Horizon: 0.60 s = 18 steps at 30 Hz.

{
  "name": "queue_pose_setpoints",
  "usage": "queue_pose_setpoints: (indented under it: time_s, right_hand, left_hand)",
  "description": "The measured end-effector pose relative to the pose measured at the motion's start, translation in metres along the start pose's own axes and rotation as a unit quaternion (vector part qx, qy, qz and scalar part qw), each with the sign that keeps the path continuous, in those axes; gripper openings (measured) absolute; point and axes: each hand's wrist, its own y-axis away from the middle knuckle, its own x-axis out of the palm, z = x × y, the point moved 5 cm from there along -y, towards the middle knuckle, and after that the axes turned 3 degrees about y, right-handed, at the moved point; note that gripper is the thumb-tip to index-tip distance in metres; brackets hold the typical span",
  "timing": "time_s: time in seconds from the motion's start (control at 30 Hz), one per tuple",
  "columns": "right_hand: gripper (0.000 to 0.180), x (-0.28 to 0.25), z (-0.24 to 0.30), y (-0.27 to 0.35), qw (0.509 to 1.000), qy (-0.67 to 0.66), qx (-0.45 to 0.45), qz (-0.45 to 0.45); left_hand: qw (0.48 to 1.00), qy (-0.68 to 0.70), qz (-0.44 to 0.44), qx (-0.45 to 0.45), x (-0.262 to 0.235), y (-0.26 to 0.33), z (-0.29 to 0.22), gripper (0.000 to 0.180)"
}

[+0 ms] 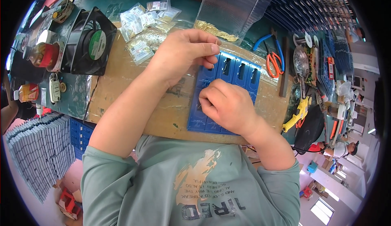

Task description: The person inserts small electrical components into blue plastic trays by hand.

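My left hand is raised over the far left corner of the blue circuit boards. Its thumb and forefinger pinch a small, thin metal pin, only partly visible. Lower down, my right hand rests over the middle of the boards with its fingers curled together; whatever they hold is hidden. The boards lie side by side as a panel, with dark slots along their far part. Just beyond my left hand, gold-coloured pins lie heaped at the near edge of a clear plastic tray.
Small plastic bags of parts lie far left, near a black fan. Cutters with blue handles and orange-handled scissors lie right of the boards, beside a dark bar. A yellow-handled tool sits farther right.
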Motion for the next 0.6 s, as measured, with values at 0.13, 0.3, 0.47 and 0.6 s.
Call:
queue_pose_setpoints:
  time_s: [0.13, 0.3, 0.47, 0.6]
  right_hand:
    - [0.011, 0.0001, -0.0001, -0.0004, 1.0, 0.004, 0.002, 0.005]
    - [0.012, -0.0016, 0.0055, -0.0021, 0.998, 0.041, -0.02, 0.051]
    - [0.012, -0.003, 0.0068, -0.0012, 0.999, 0.036, -0.023, 0.024]
    - [0.012, -0.0045, 0.0025, -0.0003, 0.999, 0.0, 0.032, 0.032]
  left_hand:
    - [1.0, 0.027, 0.005, -0.011, -0.0019, 0.0003, 0.0006, 0.019]
    - [0.999, 0.048, 0.011, -0.011, -0.001, 0.0008, -0.0003, 0.019]
    - [0.999, 0.05, 0.011, 0.002, -0.0042, -0.0002, 0.0011, 0.018]
    - [0.999, 0.051, 0.014, -0.007, -0.0014, 0.0, 0.0011, 0.018]
